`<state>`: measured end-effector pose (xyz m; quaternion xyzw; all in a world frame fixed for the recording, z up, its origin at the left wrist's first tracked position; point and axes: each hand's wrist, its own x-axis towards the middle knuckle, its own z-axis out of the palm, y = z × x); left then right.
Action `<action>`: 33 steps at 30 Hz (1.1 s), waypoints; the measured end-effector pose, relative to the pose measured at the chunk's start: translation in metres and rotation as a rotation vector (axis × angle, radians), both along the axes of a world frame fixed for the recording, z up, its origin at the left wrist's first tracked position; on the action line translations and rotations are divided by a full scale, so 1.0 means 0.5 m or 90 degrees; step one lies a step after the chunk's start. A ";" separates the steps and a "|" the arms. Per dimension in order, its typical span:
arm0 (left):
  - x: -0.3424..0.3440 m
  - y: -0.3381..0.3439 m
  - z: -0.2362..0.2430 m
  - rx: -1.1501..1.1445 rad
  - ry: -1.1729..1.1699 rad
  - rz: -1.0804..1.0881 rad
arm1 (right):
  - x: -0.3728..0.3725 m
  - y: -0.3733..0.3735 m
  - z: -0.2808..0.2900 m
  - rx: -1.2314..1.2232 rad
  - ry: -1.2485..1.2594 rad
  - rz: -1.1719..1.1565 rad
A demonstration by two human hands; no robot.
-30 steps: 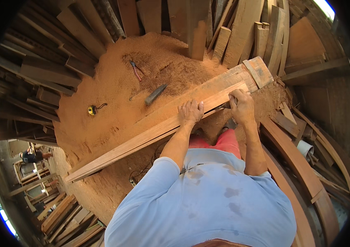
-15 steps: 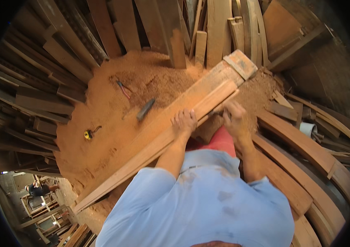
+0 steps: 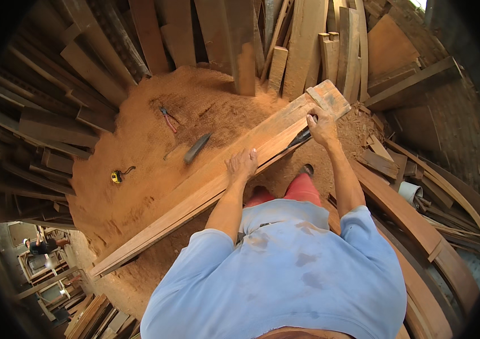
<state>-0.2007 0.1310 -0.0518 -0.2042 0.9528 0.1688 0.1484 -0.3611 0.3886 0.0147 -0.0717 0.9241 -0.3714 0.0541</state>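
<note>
A long reddish wooden plank (image 3: 178, 213) lies diagonally on a wider sawdust-covered board (image 3: 276, 129), its far end up at the right. My left hand (image 3: 242, 165) rests on the plank around its middle, fingers spread over the top face. Farther along, near the plank's far end, my right hand (image 3: 323, 127) is closed round a dark, elongated hand tool (image 3: 300, 137). That tool sits against the plank's near edge; its exact kind is hard to make out, and my fingers hide part of it.
Red-handled pliers (image 3: 168, 121), a dark oblong block (image 3: 197, 148) and a yellow tape measure (image 3: 117, 177) lie on orange sawdust beyond the board. Timber leans all round; curved planks (image 3: 415, 220) flank my right side. A white pipe piece (image 3: 409, 192) lies there. A person (image 3: 45, 245) is far left.
My right hand has moved up and away along the plank with the dark tool, which shows more now. My left hand has shifted slightly nearer and left, staying on the plank.
</note>
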 end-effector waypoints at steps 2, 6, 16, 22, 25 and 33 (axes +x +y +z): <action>-0.008 -0.001 0.006 0.002 -0.045 0.007 | -0.027 0.020 -0.029 -0.007 -0.028 0.003; -0.010 0.013 0.004 -0.025 -0.067 0.085 | -0.007 0.024 -0.024 -0.060 -0.091 0.024; -0.024 -0.003 -0.050 -0.113 -0.111 0.114 | 0.045 0.000 0.058 -0.263 -0.100 0.077; -0.029 0.002 -0.046 -0.111 -0.101 0.124 | 0.020 0.005 0.009 -0.470 -0.167 0.106; -0.032 0.003 -0.045 -0.117 -0.102 0.116 | 0.005 0.025 0.010 -0.534 -0.246 0.160; -0.024 -0.026 -0.067 -0.131 -0.156 0.049 | 0.019 0.032 0.011 -0.518 -0.337 0.139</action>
